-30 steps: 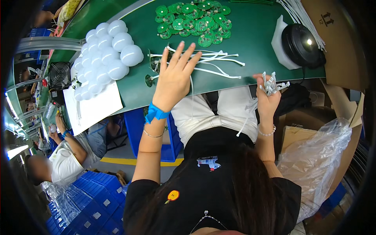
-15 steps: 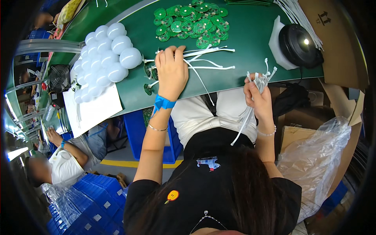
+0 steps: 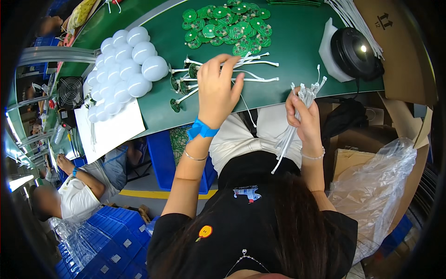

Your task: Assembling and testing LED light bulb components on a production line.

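Note:
My right hand (image 3: pixel 303 114) is closed around a bundle of white cables (image 3: pixel 288 139) with small connectors at their ends, held over my lap near the table's front edge. Over the table, my left hand (image 3: pixel 216 90) has its fingers spread, with nothing visible in them. Beneath and beside it lie several white cables (image 3: pixel 262 79) with round green circuit boards (image 3: pixel 175 105) at their left ends. Part of these cables is hidden by the left hand. Farther back, a heap of loose round green circuit boards (image 3: pixel 223 30) lies on the green tabletop (image 3: pixel 297 46).
White globe-shaped covers (image 3: pixel 123 69) stand clustered at the left on white sheet material (image 3: pixel 125 123). A black round device (image 3: pixel 355 53) beside white foam sits at the right, near more white cables (image 3: pixel 346 18). A cardboard box (image 3: pixel 395 46) borders the right side. Another person (image 3: pixel 83 190) sits at left.
My left hand has moved right and its fingers have spread, uncovering more cable ends and boards on its left. My right hand keeps the cable bundle, which has shifted slightly.

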`<state>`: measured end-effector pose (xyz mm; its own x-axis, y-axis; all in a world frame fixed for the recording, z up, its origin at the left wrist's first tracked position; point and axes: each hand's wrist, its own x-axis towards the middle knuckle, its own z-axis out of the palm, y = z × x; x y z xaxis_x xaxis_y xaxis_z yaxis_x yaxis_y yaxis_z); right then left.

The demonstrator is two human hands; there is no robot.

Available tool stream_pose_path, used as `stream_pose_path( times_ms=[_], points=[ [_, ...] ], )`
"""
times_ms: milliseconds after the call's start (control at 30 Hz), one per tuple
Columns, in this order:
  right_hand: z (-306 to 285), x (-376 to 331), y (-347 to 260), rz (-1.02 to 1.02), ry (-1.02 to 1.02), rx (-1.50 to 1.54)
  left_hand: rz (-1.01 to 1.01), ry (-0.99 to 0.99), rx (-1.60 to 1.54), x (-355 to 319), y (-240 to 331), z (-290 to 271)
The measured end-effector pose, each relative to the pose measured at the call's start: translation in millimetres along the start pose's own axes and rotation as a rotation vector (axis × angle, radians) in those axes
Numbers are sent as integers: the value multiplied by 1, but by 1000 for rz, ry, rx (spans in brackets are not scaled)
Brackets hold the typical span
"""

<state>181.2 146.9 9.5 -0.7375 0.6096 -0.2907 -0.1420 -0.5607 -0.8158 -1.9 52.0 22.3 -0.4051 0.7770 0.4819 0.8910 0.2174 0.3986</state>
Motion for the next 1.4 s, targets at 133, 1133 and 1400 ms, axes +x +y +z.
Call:
stream_pose_path(
  times_ms=[133,1133,1400],
  points=[
    [-1,1,0,17,14,7,-60,6,130,-4,-5,23],
    [-1,-1,7,37,-3,10,-119,113,-9,22,-8,27],
    [9,-2,7,38,64,-118,-299,78,-1024,-9,20,1]
  ],
)
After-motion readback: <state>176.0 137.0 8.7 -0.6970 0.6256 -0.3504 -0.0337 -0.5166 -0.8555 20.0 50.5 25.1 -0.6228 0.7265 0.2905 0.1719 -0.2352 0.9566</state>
